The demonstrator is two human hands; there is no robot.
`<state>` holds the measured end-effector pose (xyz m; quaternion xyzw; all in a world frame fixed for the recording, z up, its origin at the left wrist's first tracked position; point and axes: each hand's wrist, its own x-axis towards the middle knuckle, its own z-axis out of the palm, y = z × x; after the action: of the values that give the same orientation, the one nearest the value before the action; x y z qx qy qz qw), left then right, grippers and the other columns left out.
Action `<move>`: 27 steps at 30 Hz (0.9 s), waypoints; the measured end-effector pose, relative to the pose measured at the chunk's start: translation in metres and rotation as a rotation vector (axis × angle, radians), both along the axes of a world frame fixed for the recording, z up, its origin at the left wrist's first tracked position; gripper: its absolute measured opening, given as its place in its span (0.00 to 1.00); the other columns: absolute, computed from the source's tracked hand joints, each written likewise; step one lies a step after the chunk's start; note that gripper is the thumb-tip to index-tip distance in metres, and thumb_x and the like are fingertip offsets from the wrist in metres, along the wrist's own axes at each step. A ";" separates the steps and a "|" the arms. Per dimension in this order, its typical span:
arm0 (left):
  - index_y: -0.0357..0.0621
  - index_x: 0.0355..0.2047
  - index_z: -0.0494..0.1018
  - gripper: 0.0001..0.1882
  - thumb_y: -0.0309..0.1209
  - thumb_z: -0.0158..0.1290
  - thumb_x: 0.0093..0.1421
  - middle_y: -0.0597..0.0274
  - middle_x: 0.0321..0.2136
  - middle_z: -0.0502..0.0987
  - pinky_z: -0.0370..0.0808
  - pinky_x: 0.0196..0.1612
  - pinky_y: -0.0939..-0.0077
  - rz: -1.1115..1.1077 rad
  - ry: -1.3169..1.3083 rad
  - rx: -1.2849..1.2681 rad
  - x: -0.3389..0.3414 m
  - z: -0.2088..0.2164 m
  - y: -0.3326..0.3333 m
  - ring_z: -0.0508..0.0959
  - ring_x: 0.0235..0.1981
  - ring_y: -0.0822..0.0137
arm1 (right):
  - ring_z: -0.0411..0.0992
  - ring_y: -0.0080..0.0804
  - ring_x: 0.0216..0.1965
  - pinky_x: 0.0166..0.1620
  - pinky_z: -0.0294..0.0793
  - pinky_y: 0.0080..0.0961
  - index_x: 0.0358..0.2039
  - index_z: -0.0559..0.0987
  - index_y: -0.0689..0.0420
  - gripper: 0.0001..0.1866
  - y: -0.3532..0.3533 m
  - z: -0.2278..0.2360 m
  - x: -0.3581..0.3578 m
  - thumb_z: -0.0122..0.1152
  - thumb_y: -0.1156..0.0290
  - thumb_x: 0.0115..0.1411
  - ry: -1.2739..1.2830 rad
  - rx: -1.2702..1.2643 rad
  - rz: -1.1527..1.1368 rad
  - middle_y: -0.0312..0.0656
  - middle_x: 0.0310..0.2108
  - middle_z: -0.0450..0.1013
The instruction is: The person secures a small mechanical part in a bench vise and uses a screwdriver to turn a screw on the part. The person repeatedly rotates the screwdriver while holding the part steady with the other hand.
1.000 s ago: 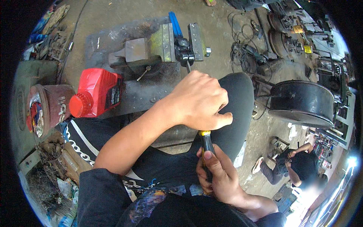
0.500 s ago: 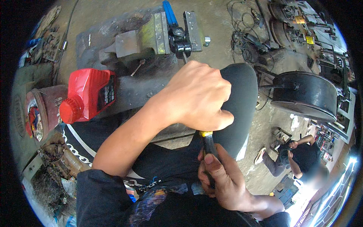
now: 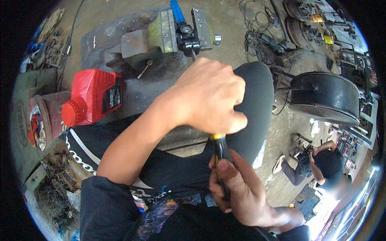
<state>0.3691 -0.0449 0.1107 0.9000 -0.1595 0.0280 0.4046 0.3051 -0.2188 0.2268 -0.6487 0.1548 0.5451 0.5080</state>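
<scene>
Wrapped around a black-and-yellow tool handle, the right hand grips it from below, thumb laid along the dark, smooth-looking shaft and fingers curled behind it. Only the handle shows; its yellow end disappears under the left hand, which is closed into a loose fist just above, knuckles up, covering whatever lies beneath. What that fist encloses cannot be told. Both hands sit over the person's raised knee, clothed in smooth dark grey fabric.

Beyond the knee, on a scuffed steel slab, stands a heavy bench vise with dull, worn grey metal and a greenish jaw block; a blue bar rises from it, and a black fitting is clamped between the jaws. Left of it lies a red plastic jug with a ribbed red cap and a dark label. Further left is a rusty round tin stuffed with coloured wrappers.

To the right rests a black round drum-like metal part with a thick rim. Behind it, tangled cables spread over the dusty concrete floor. At lower right another person crouches in dark clothing.
</scene>
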 end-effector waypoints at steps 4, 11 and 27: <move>0.42 0.06 0.67 0.17 0.40 0.57 0.38 0.50 0.10 0.68 0.65 0.22 0.54 -0.022 0.040 -0.017 -0.003 0.002 -0.002 0.74 0.18 0.44 | 0.59 0.20 0.13 0.16 0.55 0.18 0.51 0.66 0.59 0.24 0.001 0.005 0.000 0.44 0.47 0.75 -0.020 -0.017 0.020 0.36 0.22 0.64; 0.42 0.06 0.62 0.19 0.40 0.57 0.38 0.49 0.09 0.64 0.62 0.20 0.54 0.023 0.003 0.042 0.011 -0.009 0.010 0.71 0.16 0.44 | 0.58 0.19 0.12 0.14 0.54 0.18 0.47 0.68 0.56 0.21 0.015 -0.015 0.012 0.43 0.49 0.76 -0.149 -0.010 0.058 0.35 0.21 0.64; 0.38 0.10 0.74 0.15 0.39 0.55 0.38 0.41 0.14 0.73 0.74 0.26 0.53 0.009 0.091 0.061 0.012 0.001 0.010 0.77 0.20 0.40 | 0.57 0.20 0.13 0.16 0.54 0.18 0.50 0.67 0.59 0.25 0.013 -0.011 0.014 0.48 0.47 0.73 -0.003 -0.034 0.017 0.36 0.21 0.64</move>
<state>0.3809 -0.0352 0.1112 0.9129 -0.1379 -0.0160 0.3839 0.3195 -0.2062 0.2161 -0.6594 0.1576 0.5457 0.4925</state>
